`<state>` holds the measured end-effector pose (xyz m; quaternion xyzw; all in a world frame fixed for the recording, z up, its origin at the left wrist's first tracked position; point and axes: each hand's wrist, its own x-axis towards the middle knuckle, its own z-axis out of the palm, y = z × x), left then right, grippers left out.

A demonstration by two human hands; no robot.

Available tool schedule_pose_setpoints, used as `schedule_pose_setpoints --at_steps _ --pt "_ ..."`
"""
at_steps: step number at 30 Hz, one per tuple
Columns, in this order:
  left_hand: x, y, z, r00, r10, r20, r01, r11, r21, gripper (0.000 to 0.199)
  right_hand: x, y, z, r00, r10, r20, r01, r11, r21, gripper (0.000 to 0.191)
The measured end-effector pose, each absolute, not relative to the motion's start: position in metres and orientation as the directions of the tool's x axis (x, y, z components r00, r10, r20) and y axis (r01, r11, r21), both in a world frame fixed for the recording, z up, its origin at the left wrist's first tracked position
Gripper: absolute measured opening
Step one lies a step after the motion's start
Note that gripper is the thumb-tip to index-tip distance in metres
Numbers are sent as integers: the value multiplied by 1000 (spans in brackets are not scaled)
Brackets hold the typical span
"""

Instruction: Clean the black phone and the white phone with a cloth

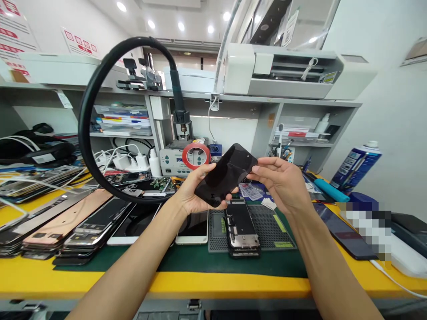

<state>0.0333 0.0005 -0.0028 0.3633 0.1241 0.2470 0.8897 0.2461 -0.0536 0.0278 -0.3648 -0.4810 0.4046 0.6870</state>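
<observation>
While my left hand grasps the dark phone panel up over the gray mat, my right hand is at one corner, pinching or just touching I cannot tell, the panel lifted but not yet set down.

The room is lit by small round lights set in a white ceiling. A plain white wall is seen on the right. On the left, a pale wall is partly covered by posters with red print. A yellow table is spread across the front, and behind it a grey shelf unit is split into open spaces by upright boards.
</observation>
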Motion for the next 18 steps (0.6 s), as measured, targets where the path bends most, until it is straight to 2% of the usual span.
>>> schedule_pose_setpoints --at_steps 11,18 --pt "34 -1 -1 839 543 -44 -354 606 713 59 246 -57 30 180 917 357 -221 391 -893 38" --pt "31 0 -2 842 534 -84 -343 647 681 62 248 -58 31 128 905 405 -241 425 -872 34"
